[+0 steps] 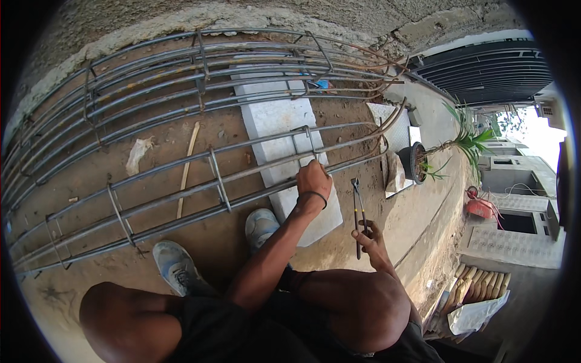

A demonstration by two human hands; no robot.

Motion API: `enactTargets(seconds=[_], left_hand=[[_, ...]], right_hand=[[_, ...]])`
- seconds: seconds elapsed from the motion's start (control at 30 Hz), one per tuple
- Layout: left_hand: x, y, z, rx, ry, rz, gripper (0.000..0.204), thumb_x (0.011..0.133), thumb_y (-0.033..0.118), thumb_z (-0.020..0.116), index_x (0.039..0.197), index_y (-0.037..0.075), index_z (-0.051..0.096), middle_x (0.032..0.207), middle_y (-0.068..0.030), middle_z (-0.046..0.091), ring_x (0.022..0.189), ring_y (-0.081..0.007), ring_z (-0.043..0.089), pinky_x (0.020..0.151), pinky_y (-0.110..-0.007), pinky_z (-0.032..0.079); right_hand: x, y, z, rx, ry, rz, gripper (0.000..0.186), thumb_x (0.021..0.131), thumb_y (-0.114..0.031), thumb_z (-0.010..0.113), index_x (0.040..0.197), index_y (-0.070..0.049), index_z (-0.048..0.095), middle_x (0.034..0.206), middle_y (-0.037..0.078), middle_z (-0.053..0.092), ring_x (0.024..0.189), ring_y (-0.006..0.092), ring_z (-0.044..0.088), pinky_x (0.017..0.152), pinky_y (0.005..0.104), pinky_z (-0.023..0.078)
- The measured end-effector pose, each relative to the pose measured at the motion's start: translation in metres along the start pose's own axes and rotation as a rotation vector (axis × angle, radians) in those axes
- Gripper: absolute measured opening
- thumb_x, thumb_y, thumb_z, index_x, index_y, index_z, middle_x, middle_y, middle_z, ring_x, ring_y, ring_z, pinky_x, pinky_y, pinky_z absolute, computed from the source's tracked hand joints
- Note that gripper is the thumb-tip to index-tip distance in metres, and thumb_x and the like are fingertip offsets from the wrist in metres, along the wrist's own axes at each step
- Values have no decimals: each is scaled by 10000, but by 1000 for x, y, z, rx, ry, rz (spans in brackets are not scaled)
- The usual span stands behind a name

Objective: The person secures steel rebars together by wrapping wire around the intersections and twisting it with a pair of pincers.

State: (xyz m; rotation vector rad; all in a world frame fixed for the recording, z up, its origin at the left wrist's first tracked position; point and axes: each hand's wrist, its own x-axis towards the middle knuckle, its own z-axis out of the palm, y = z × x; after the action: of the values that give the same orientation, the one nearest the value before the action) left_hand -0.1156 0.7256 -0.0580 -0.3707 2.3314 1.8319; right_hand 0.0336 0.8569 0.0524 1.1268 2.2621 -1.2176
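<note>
A long cage of steel reinforcing bars (175, 163), held square by stirrups (219, 175), runs across in front of me, its right part over a pale concrete block (279, 130). My left hand (315, 181) is closed on the near side of this rebar cage, beside a stirrup above the block. Its fingertips are partly hidden, so any tie wire in them cannot be seen. Off to the right, my right hand (371, 242) grips the dark handles of a pair of pincers (362, 209). The pincers' head points away from me, apart from the bars.
A second rebar cage (145, 78) lies beyond, along a rough wall. A stick (189, 160) and a crumpled plastic scrap (138, 155) lie on the dirt. To the right stand a potted plant (414, 163), a red machine (480, 208) and stacked sacks (484, 283). My shoes are close to the near cage.
</note>
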Motion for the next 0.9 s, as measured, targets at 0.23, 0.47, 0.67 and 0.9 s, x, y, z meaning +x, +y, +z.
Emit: enactTargets(seconds=[0.23, 0.47, 0.67, 0.9], left_hand=[[-7, 14, 16, -148, -236, -324, 264, 894, 169, 516, 710, 6, 615, 597, -145, 611, 558, -239, 627, 452, -346, 488], [36, 50, 56, -1889, 108, -915, 152, 923, 155, 496, 838, 40, 549, 745, -104, 627, 473, -173, 551, 399, -249, 416], [50, -6, -48, -644, -754, -743, 178, 894, 156, 523, 839, 3, 596, 613, -73, 579, 423, -121, 471, 371, -230, 350], [43, 27, -77, -12, -579, -153, 256, 903, 215, 544, 826, -9, 642, 578, -73, 588, 460, -107, 536, 408, -228, 406]], right_hand=[[36, 70, 73, -179, 257, -100, 791, 564, -417, 836, 1101, 26, 460, 790, 67, 475, 721, 196, 483, 645, 337, 424], [50, 70, 88, -497, 319, -368, 804, 629, -431, 789, 1162, 41, 416, 981, 229, 477, 918, 372, 490, 783, 439, 423], [54, 78, 73, -369, 262, -346, 803, 639, -411, 789, 1193, 39, 420, 1052, 239, 449, 943, 372, 488, 798, 434, 426], [57, 75, 74, -381, 239, -330, 820, 634, -402, 795, 1215, 32, 413, 1043, 242, 451, 935, 362, 490, 802, 422, 429]])
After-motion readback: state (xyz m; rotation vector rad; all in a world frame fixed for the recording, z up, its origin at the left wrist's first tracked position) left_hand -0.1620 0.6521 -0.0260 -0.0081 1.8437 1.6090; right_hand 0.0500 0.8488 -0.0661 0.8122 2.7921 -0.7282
